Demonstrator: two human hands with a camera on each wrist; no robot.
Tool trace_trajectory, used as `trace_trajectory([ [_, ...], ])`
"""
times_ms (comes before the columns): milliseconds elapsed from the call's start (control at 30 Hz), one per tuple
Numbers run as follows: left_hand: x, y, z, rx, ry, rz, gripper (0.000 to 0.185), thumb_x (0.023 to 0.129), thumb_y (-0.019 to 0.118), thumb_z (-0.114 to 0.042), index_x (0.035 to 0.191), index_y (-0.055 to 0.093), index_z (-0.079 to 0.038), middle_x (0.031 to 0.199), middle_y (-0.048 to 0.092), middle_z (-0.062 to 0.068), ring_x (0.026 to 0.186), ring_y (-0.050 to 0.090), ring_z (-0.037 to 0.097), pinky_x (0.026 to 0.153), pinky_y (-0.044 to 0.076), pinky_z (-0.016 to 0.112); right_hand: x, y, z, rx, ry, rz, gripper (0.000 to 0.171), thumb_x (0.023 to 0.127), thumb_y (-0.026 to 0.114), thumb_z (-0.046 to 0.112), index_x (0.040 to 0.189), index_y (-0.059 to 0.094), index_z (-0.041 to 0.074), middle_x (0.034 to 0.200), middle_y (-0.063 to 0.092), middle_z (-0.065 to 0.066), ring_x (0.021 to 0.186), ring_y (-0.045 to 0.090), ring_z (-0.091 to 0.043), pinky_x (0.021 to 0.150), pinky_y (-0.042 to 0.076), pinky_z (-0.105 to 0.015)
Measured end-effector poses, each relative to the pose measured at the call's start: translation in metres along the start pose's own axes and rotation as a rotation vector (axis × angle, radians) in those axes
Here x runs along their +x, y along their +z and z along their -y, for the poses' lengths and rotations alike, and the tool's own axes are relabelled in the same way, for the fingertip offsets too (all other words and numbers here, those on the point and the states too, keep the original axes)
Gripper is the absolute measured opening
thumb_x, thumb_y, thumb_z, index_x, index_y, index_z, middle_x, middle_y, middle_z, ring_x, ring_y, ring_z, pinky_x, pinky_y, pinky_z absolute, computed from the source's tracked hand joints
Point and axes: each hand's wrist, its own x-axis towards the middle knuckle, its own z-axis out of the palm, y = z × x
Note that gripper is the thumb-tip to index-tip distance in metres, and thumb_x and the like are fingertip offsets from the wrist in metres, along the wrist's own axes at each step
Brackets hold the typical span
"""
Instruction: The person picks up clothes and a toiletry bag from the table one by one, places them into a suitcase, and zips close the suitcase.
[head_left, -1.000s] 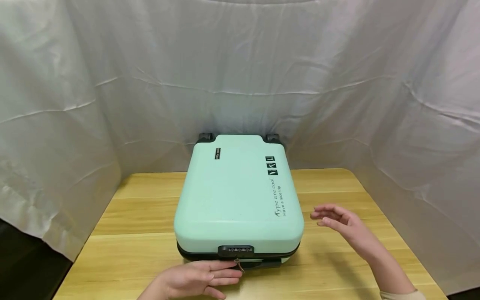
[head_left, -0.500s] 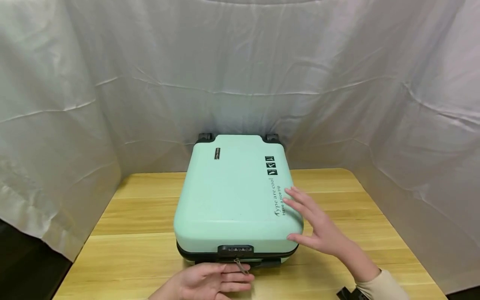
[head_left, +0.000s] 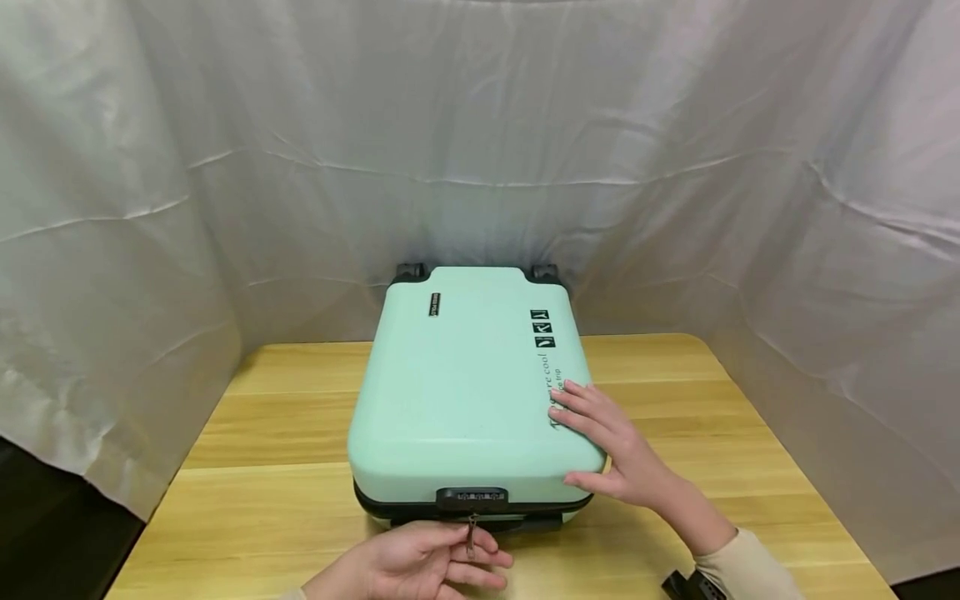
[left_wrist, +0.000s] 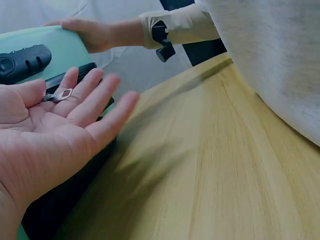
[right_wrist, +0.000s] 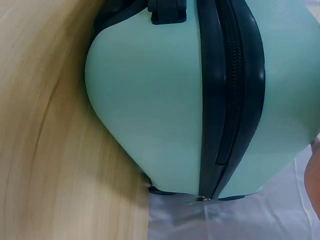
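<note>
A mint-green hard-shell suitcase (head_left: 465, 375) lies flat on the wooden table, its combination lock (head_left: 472, 499) facing the front. My left hand (head_left: 427, 563) is palm up below the lock, fingers loosely extended. A metal zipper pull (left_wrist: 60, 95) lies across its fingers, with the thumb tip right beside the pull's upper end. My right hand (head_left: 611, 446) rests on the suitcase's front right corner, fingers spread over part of the printed lettering (head_left: 545, 371). In the right wrist view, the suitcase's closed zipper (right_wrist: 232, 85) runs between black trim; only a sliver of the hand shows.
Black wheels (head_left: 411, 272) at the suitcase's far end stand close to the grey-white cloth (head_left: 480, 125) hung behind. That cloth also encloses both sides. Wooden tabletop (head_left: 262, 467) surrounds the suitcase. A black carry handle (head_left: 525, 525) sits on the front face, partly hidden.
My right hand moved left from beside the suitcase onto its front right corner. My left hand shifted slightly right, and the zipper pull now hangs over its fingers.
</note>
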Motion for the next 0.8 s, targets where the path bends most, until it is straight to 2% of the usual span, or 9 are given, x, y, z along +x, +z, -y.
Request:
trace_trajectory([
  [100,0.001,0.002,0.001,0.024,0.017,-0.016,0.036,0.108,0.027,-0.029,0.126,0.055,-0.017,0.140,0.056,0.005,0.130,0.054,0.018,0.106,0.046,0.031,-0.001,0.002,-0.002,-0.019,-0.023,-0.016,0.070,0.088,0.065,0.053,0.125,0.061,-0.005,0.140,0.053,-0.021,0.140,0.040,-0.035,0.123,0.019,-0.042],
  [233,0.002,0.004,0.002,0.020,0.021,-0.027,0.035,0.108,0.027,-0.027,0.122,0.056,-0.015,0.129,0.063,0.001,0.120,0.061,0.013,0.103,0.048,0.026,-0.002,0.005,-0.004,-0.063,-0.072,-0.039,0.075,0.085,0.065,0.059,0.124,0.061,-0.005,0.137,0.055,-0.024,0.138,0.042,-0.036,0.122,0.021,-0.044],
  [567,-0.001,0.006,0.006,0.056,0.091,-0.022,0.033,0.108,0.027,-0.021,0.114,0.059,-0.015,0.116,0.067,-0.002,0.110,0.065,0.008,0.096,0.051,0.021,-0.004,0.007,-0.006,-0.105,-0.109,-0.050,0.077,0.081,0.069,0.060,0.123,0.061,-0.005,0.134,0.056,-0.025,0.136,0.044,-0.038,0.121,0.023,-0.046],
  [800,-0.004,0.001,0.012,0.085,0.142,0.003,0.036,0.109,0.023,-0.019,0.112,0.058,-0.018,0.116,0.067,-0.003,0.111,0.064,0.008,0.098,0.050,0.022,-0.003,0.008,-0.008,-0.125,-0.127,-0.066,0.075,0.082,0.069,0.059,0.122,0.062,-0.005,0.132,0.057,-0.025,0.134,0.046,-0.038,0.121,0.025,-0.046],
])
